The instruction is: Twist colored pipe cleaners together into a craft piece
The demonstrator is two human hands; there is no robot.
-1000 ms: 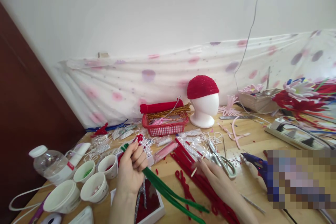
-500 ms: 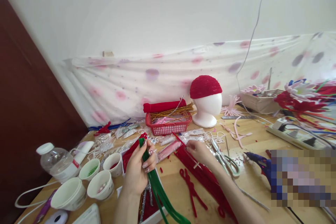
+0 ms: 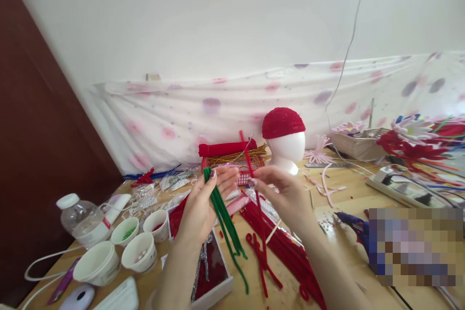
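Note:
A bundle of green pipe cleaners point(image 3: 225, 215) hangs from my left hand point(image 3: 198, 208); the thumb pins it to the palm while the fingers stretch out flat. My right hand point(image 3: 286, 198) pinches one long red pipe cleaner point(image 3: 258, 213), upright and just right of the green bundle. Below it on the table lies a twisted red pipe-cleaner piece point(image 3: 262, 256). Many loose red pipe cleaners point(image 3: 290, 256) run diagonally under my right forearm. Beneath my left wrist is a white box point(image 3: 218, 293) with red and silver pieces inside.
White cups point(image 3: 96, 264) with beads and a plastic bottle point(image 3: 85, 223) stand at left. Behind are a red basket point(image 3: 244, 178) and a white foam head point(image 3: 286, 147) in a red cap point(image 3: 283, 123). A blue glue gun point(image 3: 358, 227) and a power strip point(image 3: 403, 191) lie at right.
My right hand has lifted a red pipe cleaner from the pile and brought it left, upright. My left hand's fingers have uncurled, and the green bundle has swung to hang lower right.

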